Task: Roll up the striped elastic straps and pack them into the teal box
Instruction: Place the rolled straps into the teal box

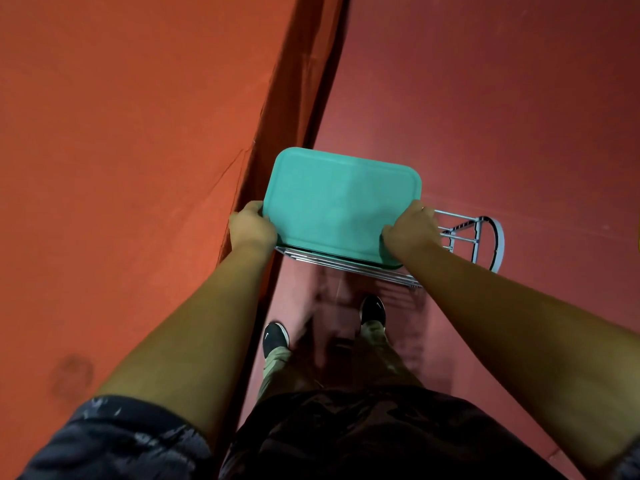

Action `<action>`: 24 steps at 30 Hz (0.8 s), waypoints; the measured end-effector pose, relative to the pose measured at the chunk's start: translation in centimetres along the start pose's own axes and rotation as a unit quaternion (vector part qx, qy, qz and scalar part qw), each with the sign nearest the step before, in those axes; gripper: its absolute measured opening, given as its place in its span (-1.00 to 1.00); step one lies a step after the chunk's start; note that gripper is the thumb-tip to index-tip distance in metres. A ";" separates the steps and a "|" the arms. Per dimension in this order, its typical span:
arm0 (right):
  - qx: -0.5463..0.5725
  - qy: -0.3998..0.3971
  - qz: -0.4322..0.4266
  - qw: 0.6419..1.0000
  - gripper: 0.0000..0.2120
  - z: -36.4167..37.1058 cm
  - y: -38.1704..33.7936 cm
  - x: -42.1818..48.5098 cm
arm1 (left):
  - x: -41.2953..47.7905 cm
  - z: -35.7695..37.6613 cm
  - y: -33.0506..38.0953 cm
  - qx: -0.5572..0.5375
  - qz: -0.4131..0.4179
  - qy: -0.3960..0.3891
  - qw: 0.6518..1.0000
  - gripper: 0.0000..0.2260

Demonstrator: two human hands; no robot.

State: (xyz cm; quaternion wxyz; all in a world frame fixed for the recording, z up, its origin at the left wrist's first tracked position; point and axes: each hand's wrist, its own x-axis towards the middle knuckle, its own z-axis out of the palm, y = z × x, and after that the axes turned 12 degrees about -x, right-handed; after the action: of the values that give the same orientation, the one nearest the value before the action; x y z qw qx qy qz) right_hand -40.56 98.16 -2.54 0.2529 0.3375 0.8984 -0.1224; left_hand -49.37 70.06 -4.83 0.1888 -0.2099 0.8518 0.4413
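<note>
- Teal box (341, 206) — lid on — over the wire rack (464, 239); contact unclear.
- Left hand (252, 227) grips the box's near-left corner.
- Right hand (410, 230) grips the box's near-right corner.

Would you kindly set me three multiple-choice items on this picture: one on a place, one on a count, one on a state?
1. What shows just beneath the teal box? A) a wire rack B) a wooden chair C) a carton
2. How many hands grip the box? A) none B) one C) two
3. The box's lid is: A) off B) on C) snapped in half
Answers: 1 A, grey wire bars show under its near edge; 2 C, the left hand holds its left edge and the right hand its right edge; 3 B, the lid covers the whole top.
</note>
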 end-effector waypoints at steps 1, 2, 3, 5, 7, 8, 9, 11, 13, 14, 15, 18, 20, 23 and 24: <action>-0.006 0.005 0.002 1.000 -0.45 0.1 0.0 0.0 | 0.0 0.0 0.0 0.007 -0.002 -0.004 1.000 -0.56; -0.011 0.007 0.003 1.000 -0.46 0.1 0.0 -0.1 | 0.0 0.0 -0.1 0.013 -0.003 -0.007 1.000 -0.54; -0.014 0.006 0.004 1.000 -0.46 0.2 0.0 -0.1 | -0.1 -0.1 0.1 0.017 -0.003 -0.010 1.000 -0.51; -0.012 0.001 0.004 1.000 -0.45 0.5 0.1 -0.1 | 0.0 -0.1 0.1 0.026 0.000 -0.021 0.999 -0.48; -0.007 0.003 0.008 1.000 -0.46 0.7 0.1 0.0 | 0.1 -0.2 0.1 0.040 0.008 -0.025 0.999 -0.48; -0.002 0.002 0.012 1.000 -0.46 0.8 0.0 0.1 | 0.1 -0.2 0.2 0.044 0.009 -0.024 0.999 -0.48; 0.006 0.000 0.018 1.000 -0.46 0.9 0.0 0.2 | 0.0 -0.3 0.4 0.043 0.009 -0.023 0.999 -0.47; 0.024 -0.006 0.029 0.999 -0.47 0.9 0.1 0.6 | -0.1 -0.4 0.7 0.038 0.005 -0.023 0.999 -0.47; 0.028 -0.012 0.033 0.999 -0.49 1.1 0.4 1.1 | -0.1 -0.6 0.8 0.034 0.003 -0.021 0.999 -0.48; 0.025 -0.014 0.032 0.999 -0.48 1.1 0.6 1.3 | 0.0 -0.7 0.7 0.032 0.001 -0.019 0.999 -0.48; 0.020 -0.014 0.031 0.999 -0.47 1.2 0.8 1.6 | 0.1 -0.9 0.6 0.029 -0.003 -0.019 0.999 -0.48; 0.000 -0.020 0.022 1.000 -0.42 1.2 1.1 2.3 | 0.2 -1.1 0.4 0.021 -0.015 -0.017 1.000 -0.50; -0.011 -0.022 0.017 1.000 -0.42 1.1 1.1 2.5 | 0.0 -1.1 0.4 0.009 -0.010 -0.016 1.000 -0.54; -0.014 -0.021 0.020 0.999 -0.38 1.4 1.3 2.7 | 0.0 -0.9 0.4 0.001 -0.011 -0.014 1.000 -0.54; -0.014 -0.022 0.017 1.000 -0.36 1.6 1.4 2.8 | 0.2 -0.8 0.3 0.004 -0.016 -0.016 1.000 -0.52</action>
State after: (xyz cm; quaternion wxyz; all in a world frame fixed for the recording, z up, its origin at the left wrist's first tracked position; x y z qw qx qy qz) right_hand -40.82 100.11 -5.45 0.2796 0.3464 0.8883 -0.1132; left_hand -49.84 69.47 -4.28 0.2102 -0.2160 0.8471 0.4376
